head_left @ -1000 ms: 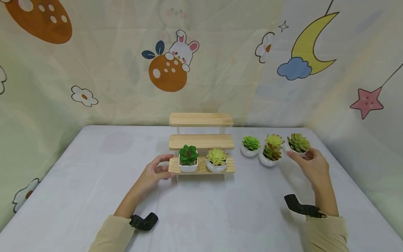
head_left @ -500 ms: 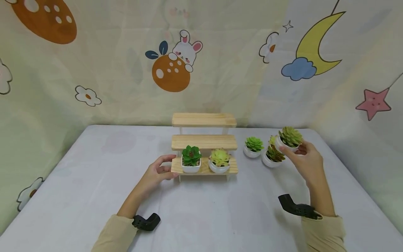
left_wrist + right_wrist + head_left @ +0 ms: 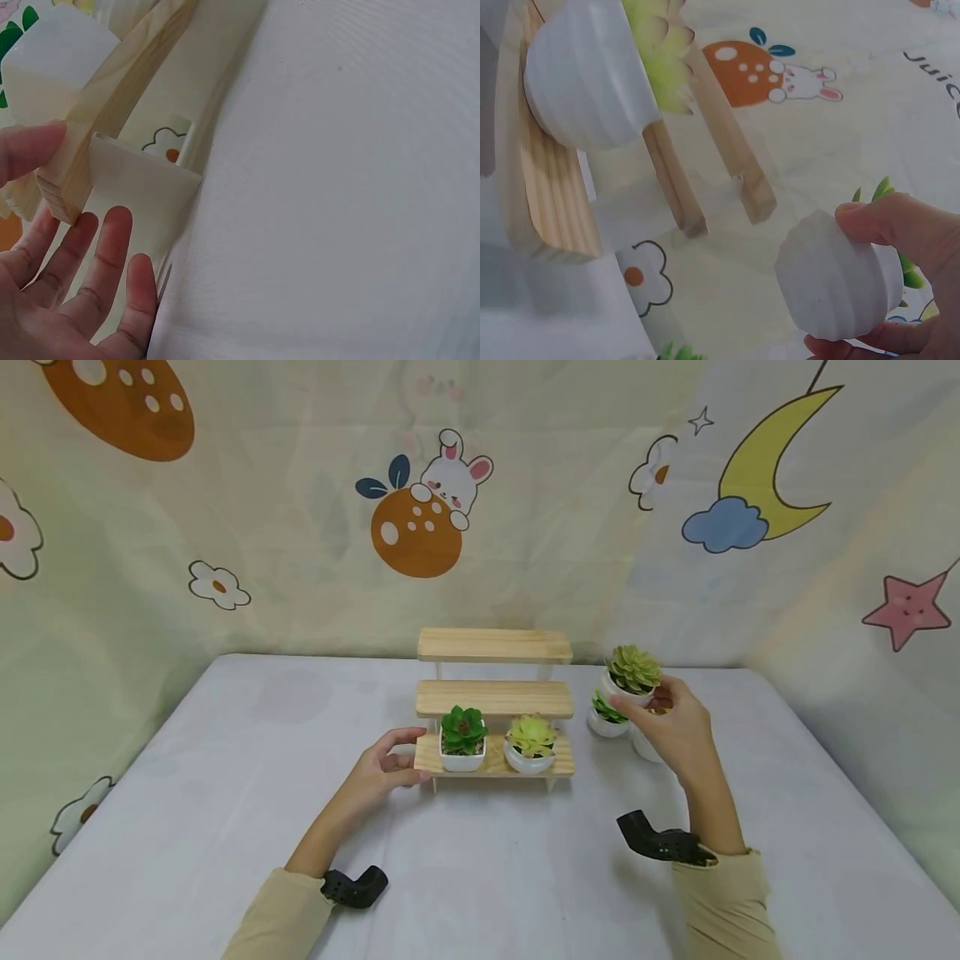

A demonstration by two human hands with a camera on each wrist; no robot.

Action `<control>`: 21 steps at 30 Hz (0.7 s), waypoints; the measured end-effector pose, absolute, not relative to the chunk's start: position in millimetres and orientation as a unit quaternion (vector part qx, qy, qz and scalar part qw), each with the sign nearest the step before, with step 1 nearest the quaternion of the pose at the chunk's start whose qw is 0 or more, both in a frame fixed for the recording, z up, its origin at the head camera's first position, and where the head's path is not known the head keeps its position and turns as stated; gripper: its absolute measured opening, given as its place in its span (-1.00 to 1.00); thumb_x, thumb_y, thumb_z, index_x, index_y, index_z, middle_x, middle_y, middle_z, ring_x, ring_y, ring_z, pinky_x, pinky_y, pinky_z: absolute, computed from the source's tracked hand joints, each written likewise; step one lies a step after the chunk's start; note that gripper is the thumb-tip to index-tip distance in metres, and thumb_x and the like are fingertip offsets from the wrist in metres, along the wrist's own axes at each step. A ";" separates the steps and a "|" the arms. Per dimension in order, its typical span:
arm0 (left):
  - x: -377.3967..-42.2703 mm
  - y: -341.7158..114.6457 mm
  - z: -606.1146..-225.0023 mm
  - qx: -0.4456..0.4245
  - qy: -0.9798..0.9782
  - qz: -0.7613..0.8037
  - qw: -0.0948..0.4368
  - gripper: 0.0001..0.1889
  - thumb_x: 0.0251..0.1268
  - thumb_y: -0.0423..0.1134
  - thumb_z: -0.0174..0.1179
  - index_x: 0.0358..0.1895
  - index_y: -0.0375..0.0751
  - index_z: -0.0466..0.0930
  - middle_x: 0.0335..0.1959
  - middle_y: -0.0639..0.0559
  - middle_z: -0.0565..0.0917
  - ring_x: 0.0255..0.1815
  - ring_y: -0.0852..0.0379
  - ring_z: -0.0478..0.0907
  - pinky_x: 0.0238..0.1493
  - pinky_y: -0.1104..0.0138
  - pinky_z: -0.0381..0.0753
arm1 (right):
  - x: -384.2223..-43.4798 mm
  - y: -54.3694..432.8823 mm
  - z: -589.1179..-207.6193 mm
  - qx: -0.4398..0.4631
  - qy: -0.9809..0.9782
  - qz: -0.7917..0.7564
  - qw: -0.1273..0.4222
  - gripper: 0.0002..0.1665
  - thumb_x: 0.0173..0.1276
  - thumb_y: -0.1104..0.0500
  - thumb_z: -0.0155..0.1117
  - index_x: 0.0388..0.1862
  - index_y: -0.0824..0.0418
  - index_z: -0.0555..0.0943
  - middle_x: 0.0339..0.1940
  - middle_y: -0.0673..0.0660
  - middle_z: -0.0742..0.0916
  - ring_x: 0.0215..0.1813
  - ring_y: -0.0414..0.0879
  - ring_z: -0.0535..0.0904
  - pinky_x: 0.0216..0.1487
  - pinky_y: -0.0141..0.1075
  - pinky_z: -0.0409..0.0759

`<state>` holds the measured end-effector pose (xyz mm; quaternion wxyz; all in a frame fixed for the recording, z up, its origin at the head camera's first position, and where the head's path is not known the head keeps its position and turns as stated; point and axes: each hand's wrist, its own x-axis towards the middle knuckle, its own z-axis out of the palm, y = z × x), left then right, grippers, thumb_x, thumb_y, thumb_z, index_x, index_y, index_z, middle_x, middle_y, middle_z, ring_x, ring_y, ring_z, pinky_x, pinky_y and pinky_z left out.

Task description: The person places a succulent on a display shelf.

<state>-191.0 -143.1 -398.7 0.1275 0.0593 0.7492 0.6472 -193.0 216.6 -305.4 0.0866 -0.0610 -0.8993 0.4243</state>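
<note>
A three-step wooden shelf (image 3: 495, 699) stands mid-table. My left hand (image 3: 378, 768) pinches the left end of its lowest step, thumb (image 3: 34, 150) on top and the other fingers spread below. On that step sit a dark green succulent (image 3: 462, 739) in a square white pot and a yellow-green succulent (image 3: 531, 743) in a round one. To the shelf's right, my right hand (image 3: 678, 727) holds up a green succulent (image 3: 633, 670) by its ribbed white pot (image 3: 832, 277). The pot is raised and tilted, between thumb and fingers.
Below the held pot, a bright green succulent (image 3: 609, 717) stands on the white-covered table (image 3: 480, 877). Another white pot (image 3: 645, 745) is mostly hidden behind the right hand. A patterned cloth (image 3: 525, 568) hangs behind the table.
My right hand has lifted the green succulent and carried it left, over the other pots toward the shelf. The left hand keeps its grip on the shelf; the head view has shifted slightly.
</note>
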 end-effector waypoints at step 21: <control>-192.1 -144.1 -400.6 0.078 0.746 0.650 0.123 -0.36 0.07 -0.33 0.29 0.27 -0.07 0.31 0.24 -0.08 0.31 -0.17 0.16 0.54 -0.12 0.31 0.50 | -208.9 149.9 -306.8 0.025 -0.907 0.417 0.064 -0.07 0.12 -0.23 0.31 0.31 0.27 0.28 -0.02 0.24 0.53 0.02 0.09 0.47 -0.12 -0.19 0.44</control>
